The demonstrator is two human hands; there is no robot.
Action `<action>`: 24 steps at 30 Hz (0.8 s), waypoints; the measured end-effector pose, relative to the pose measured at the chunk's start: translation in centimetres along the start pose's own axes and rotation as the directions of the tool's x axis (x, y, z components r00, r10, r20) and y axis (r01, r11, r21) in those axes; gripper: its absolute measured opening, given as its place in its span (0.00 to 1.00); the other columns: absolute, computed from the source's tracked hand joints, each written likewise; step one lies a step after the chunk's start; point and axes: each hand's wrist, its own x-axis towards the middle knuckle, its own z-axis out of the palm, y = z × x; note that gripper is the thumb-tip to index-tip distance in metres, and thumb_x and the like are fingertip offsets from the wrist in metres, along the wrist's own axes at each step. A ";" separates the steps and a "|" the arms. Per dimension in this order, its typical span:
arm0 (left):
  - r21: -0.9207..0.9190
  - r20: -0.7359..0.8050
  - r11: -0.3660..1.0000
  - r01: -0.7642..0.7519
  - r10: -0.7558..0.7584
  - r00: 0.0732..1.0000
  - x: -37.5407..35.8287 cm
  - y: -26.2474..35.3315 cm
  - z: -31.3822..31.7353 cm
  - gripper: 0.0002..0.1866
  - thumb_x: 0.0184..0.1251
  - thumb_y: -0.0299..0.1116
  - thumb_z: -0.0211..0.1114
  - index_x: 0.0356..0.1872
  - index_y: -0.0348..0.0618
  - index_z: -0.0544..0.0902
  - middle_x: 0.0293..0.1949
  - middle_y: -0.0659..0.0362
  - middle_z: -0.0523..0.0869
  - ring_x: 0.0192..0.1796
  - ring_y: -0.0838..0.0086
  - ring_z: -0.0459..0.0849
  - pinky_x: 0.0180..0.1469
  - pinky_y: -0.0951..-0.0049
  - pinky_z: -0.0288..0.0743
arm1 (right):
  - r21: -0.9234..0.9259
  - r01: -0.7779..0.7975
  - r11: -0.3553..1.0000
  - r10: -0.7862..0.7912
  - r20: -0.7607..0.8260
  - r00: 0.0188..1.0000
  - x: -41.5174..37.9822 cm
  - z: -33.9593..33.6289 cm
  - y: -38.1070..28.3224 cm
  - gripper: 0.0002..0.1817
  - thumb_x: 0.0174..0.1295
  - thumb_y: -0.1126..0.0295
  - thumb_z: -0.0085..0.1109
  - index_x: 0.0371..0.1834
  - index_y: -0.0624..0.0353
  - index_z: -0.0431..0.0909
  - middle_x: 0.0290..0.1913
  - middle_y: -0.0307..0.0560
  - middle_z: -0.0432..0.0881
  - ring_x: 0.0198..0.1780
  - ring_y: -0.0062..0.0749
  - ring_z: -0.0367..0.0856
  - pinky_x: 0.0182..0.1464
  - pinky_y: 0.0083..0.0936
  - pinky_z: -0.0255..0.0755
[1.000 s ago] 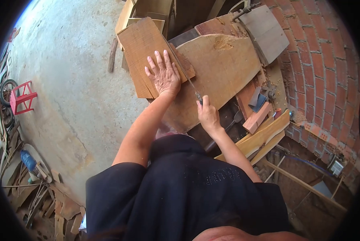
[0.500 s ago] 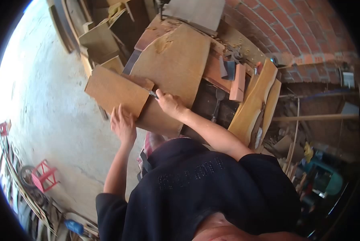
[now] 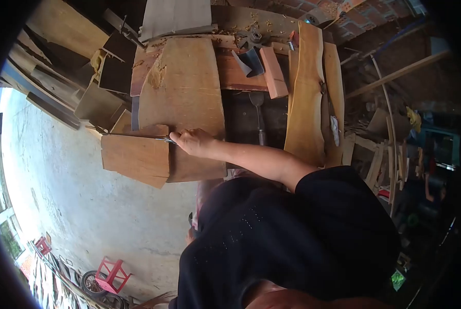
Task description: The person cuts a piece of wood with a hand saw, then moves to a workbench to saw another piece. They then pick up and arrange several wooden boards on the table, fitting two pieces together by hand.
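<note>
My right hand (image 3: 192,142) is closed on the end of a long thin-bladed tool (image 3: 138,136); its exact kind is not clear. The blade runs left along the upper edge of a brown wooden board (image 3: 138,157), which juts out over the floor. Under that board and my right hand is a larger wooden panel (image 3: 189,98), cut at a slant on its upper left. Low beside my body shows a small patch of what seems to be my left hand (image 3: 191,236). Its fingers are hidden, so its hold cannot be made out.
A spatula-like tool (image 3: 259,110), a brick-coloured block (image 3: 274,73) and a curved dark sheet (image 3: 248,63) lie right of the panel. Long live-edge planks (image 3: 305,92) stand further right. Leaning boards (image 3: 99,105) crowd the upper left. A red stool (image 3: 112,275) is on the floor.
My left hand has left the brown board and dropped to my side. The view has turned, and the blade now shows along the board's upper edge. My right hand keeps its hold.
</note>
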 end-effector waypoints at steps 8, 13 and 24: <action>0.130 0.113 0.991 -0.019 0.005 0.994 -0.3 2.8 -1.6 0.21 0.66 0.33 0.63 0.58 0.35 0.75 0.49 0.55 0.83 0.42 0.75 0.83 0.42 0.74 0.76 | 0.038 -0.026 0.999 0.026 0.007 1.000 -0.2 -1.1 -0.2 0.06 0.64 0.72 0.47 0.41 0.60 0.64 0.27 0.60 0.79 0.30 0.53 0.84 0.31 0.45 0.79; 0.173 0.161 0.984 -0.035 0.007 0.987 -0.9 4.6 -1.7 0.21 0.66 0.32 0.63 0.58 0.35 0.75 0.48 0.55 0.83 0.42 0.75 0.83 0.42 0.74 0.76 | 0.097 -0.025 0.995 0.021 0.036 0.999 -0.3 -1.6 -0.3 0.06 0.63 0.73 0.45 0.40 0.61 0.64 0.25 0.60 0.79 0.30 0.55 0.83 0.31 0.46 0.78; 0.188 0.194 0.980 -0.070 0.033 0.980 -3.9 7.7 -0.9 0.20 0.66 0.31 0.63 0.57 0.35 0.75 0.48 0.55 0.83 0.42 0.75 0.83 0.42 0.74 0.76 | 0.130 -0.024 0.991 0.013 0.079 0.997 -0.2 -1.4 -0.1 0.06 0.64 0.73 0.43 0.42 0.60 0.64 0.32 0.62 0.80 0.34 0.55 0.84 0.35 0.46 0.79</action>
